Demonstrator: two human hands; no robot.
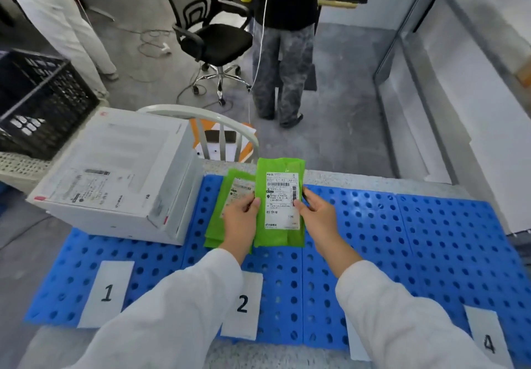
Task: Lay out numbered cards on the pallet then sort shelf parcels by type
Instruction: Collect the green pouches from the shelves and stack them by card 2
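A blue perforated pallet lies in front of me. White cards 1, 2 and 4 lie along its near edge; a further card is mostly hidden by my right sleeve. A green parcel with a white label is held over the pallet behind card 2. My left hand pinches its left edge and my right hand pinches its right edge. Another green parcel lies flat under my left hand. White boxes are stacked behind card 1.
A black crate stands at the far left. A white chair back rises just beyond the pallet, and a black office chair stands farther off. One person stands ahead, another at upper left. Metal shelving runs along the right.
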